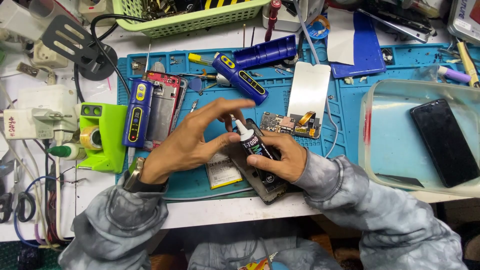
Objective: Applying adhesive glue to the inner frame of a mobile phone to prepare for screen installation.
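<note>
1. Your left hand hovers with fingers spread, its grip loose around nothing, fingertips at the white nozzle.
2. The black glue tube stands tilted over the opened phone on the blue mat.
3. Your right hand has its grip closed around the tube.
</note>
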